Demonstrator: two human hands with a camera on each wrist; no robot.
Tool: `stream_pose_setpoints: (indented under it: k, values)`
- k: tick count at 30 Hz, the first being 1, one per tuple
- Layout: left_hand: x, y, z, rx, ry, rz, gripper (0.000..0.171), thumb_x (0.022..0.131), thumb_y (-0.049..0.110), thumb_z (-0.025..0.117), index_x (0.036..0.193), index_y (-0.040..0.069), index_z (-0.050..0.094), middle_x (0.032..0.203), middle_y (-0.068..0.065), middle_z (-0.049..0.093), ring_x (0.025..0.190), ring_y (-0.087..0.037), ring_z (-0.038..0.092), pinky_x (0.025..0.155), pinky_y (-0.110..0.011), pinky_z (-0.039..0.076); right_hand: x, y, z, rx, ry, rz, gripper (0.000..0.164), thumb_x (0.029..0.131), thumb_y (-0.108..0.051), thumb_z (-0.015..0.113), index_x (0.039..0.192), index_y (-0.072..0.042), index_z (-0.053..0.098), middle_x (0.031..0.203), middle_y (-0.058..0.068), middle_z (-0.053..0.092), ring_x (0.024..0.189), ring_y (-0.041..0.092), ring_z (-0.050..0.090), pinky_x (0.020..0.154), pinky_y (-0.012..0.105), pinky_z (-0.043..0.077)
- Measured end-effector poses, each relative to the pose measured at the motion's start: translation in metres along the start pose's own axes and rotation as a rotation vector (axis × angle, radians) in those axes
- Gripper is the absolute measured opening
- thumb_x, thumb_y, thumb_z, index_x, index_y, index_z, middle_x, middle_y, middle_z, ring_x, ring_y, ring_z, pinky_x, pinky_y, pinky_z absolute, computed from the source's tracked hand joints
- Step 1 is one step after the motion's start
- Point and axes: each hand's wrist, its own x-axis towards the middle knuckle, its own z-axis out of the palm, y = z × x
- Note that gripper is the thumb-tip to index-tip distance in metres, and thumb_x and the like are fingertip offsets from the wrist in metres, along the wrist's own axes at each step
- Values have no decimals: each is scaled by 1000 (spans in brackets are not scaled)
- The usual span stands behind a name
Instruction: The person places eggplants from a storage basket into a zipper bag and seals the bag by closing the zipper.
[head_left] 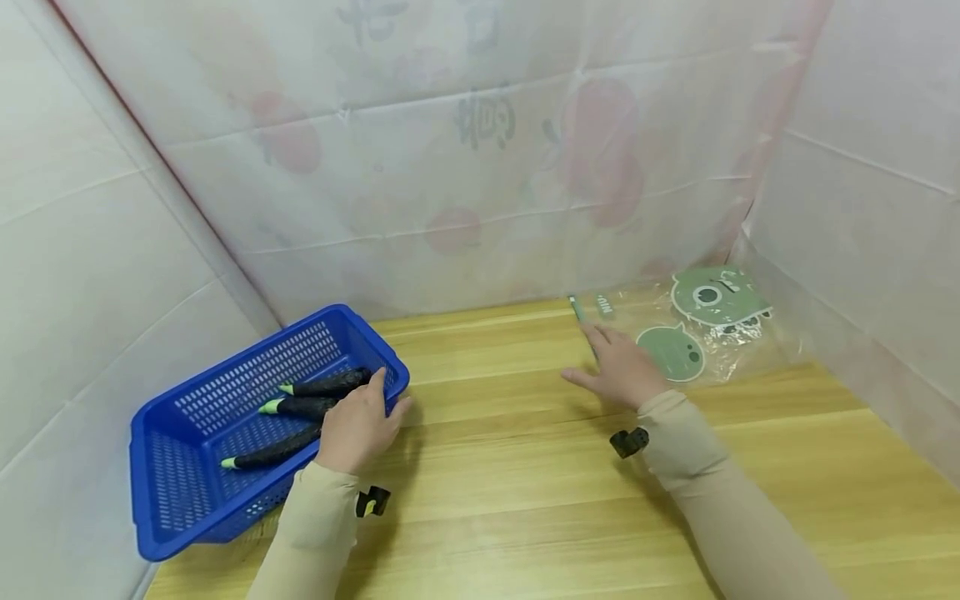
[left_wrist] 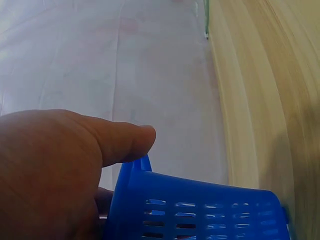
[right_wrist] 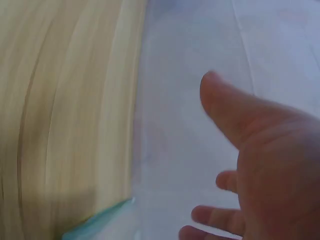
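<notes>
The basket [head_left: 176, 479] stands at left, its long axis running from near left to far right, the left hand [head_left: 360, 429] gripping its rim at the right corner. The bag [head_left: 708, 321] lies at far right, long axis left to right, nearer the right hand [head_left: 626, 367], whose loose, spread fingers reach its left edge, contact unclear. Three eggplants [head_left: 300, 407] lie lengthwise inside the basket, beside the left hand.
</notes>
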Motion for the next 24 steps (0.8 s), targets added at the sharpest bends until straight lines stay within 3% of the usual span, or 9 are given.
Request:
stream_pose_setpoints:
  k: [7, 11, 19, 24]
  values:
    - [0, 2, 1, 17, -13, 0, 68, 93, 45, 59, 143, 2, 42, 120, -21, 62, 98, -37, 63, 81, -56, 49, 1, 32, 0, 125, -89, 188, 99, 85, -71, 49, 146, 4, 27, 141, 34, 33, 126, 52, 35, 97, 64, 34]
    - [0, 2, 1, 26, -13, 0, 68, 93, 46, 59, 143, 3, 43, 119, -20, 63, 97, -36, 64, 81, -56, 49, 2, 48, 8, 155, -127, 257, 93, 87, -65, 54, 140, 8, 33, 134, 35, 41, 119, 52, 43, 93, 61, 39]
    - [-1, 3, 3, 60, -17, 26, 68, 92, 46, 60, 142, 3, 44, 112, -18, 66, 89, -33, 66, 76, -51, 52, 2, 81, 31, 182, -178, 271, 81, 84, -65, 57, 116, 9, 50, 132, 33, 47, 100, 41, 56, 78, 48, 47]
    - [-2, 2, 4, 76, -8, 49, 69, 91, 46, 61, 141, 2, 45, 112, -18, 66, 89, -33, 66, 75, -50, 52, 4, 87, 36, 184, -186, 251, 69, 83, -67, 58, 99, 0, 51, 103, 21, 59, 77, 26, 53, 63, 36, 43]
